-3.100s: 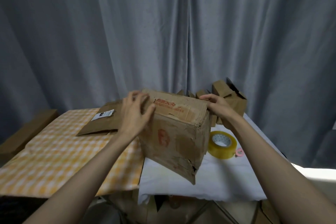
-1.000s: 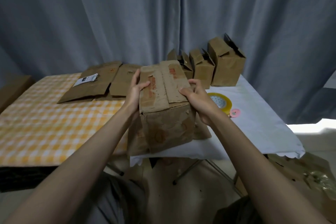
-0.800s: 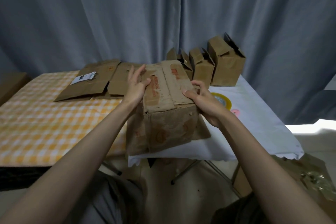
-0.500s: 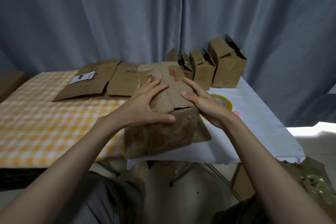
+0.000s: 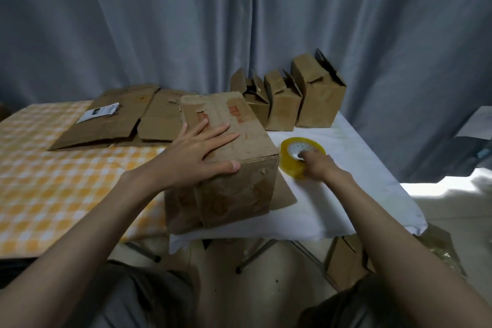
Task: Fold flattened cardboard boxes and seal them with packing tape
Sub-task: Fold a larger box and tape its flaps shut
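Note:
A worn brown cardboard box with red print stands at the table's front edge, its top flaps folded down. My left hand lies flat on those flaps with the fingers spread and the thumb along the front edge. To the right of the box, a yellow roll of packing tape lies on the white cloth. My right hand grips the roll, fingers reaching into its core. One bottom flap of the box sticks out flat toward the tape.
Flattened cardboard boxes lie at the back on the yellow checked cloth. Three folded boxes stand in a row at the back right against the grey curtain. Below the white-covered table, more cardboard sits on the floor.
My right hand left the box top and reached right to the tape roll. My left hand moved from the box's left side onto the flaps and stayed pressing them down.

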`<state>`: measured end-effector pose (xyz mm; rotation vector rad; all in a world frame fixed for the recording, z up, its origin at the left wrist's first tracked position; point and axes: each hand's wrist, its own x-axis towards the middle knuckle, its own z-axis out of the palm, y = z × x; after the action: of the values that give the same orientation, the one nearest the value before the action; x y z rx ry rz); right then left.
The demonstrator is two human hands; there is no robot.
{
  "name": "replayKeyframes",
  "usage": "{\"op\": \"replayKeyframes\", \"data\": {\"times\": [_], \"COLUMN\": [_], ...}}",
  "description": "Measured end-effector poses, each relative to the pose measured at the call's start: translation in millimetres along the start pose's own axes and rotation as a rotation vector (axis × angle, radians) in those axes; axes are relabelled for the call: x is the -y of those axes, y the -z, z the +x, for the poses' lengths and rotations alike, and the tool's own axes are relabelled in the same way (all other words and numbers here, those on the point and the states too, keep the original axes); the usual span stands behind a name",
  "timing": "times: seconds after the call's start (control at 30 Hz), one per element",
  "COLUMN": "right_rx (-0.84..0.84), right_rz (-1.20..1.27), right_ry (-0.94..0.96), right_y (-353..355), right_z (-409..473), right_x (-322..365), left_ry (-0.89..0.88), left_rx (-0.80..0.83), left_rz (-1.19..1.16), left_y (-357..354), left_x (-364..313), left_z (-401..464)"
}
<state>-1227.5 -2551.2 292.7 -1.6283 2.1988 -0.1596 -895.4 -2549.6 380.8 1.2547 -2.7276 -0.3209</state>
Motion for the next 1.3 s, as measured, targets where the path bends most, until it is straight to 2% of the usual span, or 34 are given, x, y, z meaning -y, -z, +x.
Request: {"op": "replayKeyframes", "data": {"times": [0.07, 0.13, 0.23, 0.37, 0.47, 0.57, 0.7, 0.87, 1.17, 1.3], "right_rx": [-0.050, -0.195, -0.293, -0.443, -0.534, -0.590, -0.583, -0.582, -0.562, -0.517], "right_rz": [-0.238, -0.277, -0.170, 0.148, 0.383, 0.492, 0.509, 0.454, 0.331, 0.319], "right_ry": [0.005, 0.057, 0.075, 0.145, 0.212, 0.320, 0.433, 0.427, 0.579, 0.577], "right_y": [-12, -13, -10, 12, 40, 64, 82, 83, 91, 97], "right_z": [-2, -11, -18, -31, -40, -53, -62, -73, -88, -93], "right_x": [-6, -3, -7, -5, 9, 31, 56, 67, 67, 67], "left_ry": [-0.005, -0.017, -0.025, -0.019, -0.041, -0.064, -0.058, -0.121, -0.112, -0.094], "left_rx": [-0.008, -0.019, -0.014, -0.011, -0.081, -0.181, -0.339, -0.519, -0.559, -0.648], "left_rz": [0.005, 0.011, 0.009, -0.035, -0.171, -0.256, -0.481, -0.634, -0.648, -0.671], "left_y": [0, -1, -1, 10, 26, 38, 42, 45, 65, 72], "left_x": [-1, -1, 0, -6, -16, -22, -33, -40, -39, -42], "left_z": [1, 0, -1, -1, 8, 30, 63, 95, 106, 104]}}
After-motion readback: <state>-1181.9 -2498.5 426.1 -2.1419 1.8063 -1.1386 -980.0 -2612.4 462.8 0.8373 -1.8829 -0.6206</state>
